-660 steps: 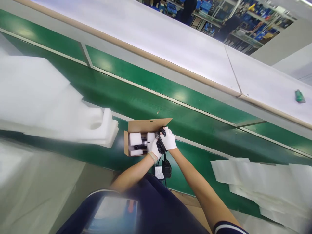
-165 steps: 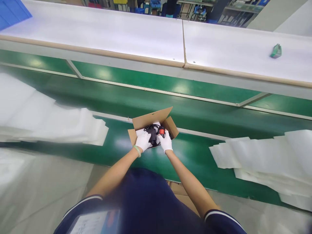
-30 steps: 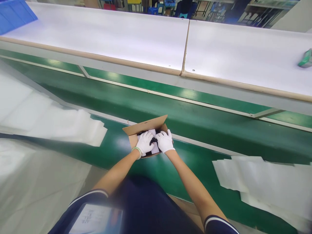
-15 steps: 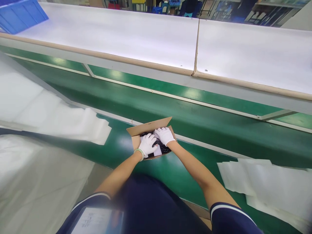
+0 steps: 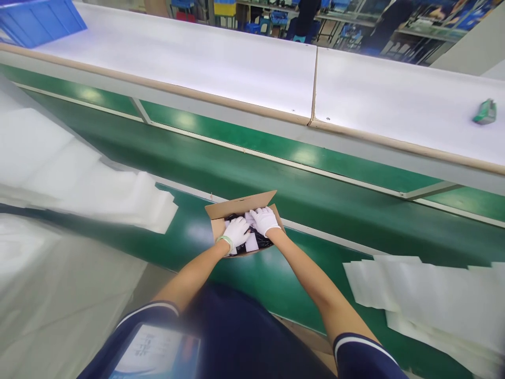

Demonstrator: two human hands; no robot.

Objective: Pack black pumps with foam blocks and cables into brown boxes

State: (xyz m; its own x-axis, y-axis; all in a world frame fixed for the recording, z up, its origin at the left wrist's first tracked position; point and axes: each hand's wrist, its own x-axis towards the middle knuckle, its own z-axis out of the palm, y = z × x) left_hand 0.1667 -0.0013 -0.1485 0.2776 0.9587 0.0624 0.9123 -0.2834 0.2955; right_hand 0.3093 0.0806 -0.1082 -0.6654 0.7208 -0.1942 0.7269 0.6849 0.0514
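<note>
An open cardboard box [image 5: 240, 203] with its far flap raised stands on the green surface in front of me. Black cables [image 5: 263, 241] and white pieces [image 5: 251, 242] fill it. My left hand [image 5: 236, 232], in a white glove, reaches into the box's left part, its fingers bent over the contents. At the far right part of the box is my gloved right hand [image 5: 265, 220], its fingers curled on a white piece. What the fingertips grip, if anything, is too small to make out.
White foam sheets lie in stacks at left [image 5: 150, 202] and right [image 5: 430, 289]. A raised white shelf [image 5: 189, 58] runs across beyond the green belt [image 5: 189, 158], bearing a blue bin [image 5: 43, 23] and a green object [image 5: 486, 111]. People are in the background.
The view has shifted slightly, bringing the green object on the shelf into sight. Both hands stay in the box, with small finger movements; more of the white piece by the right hand shows.
</note>
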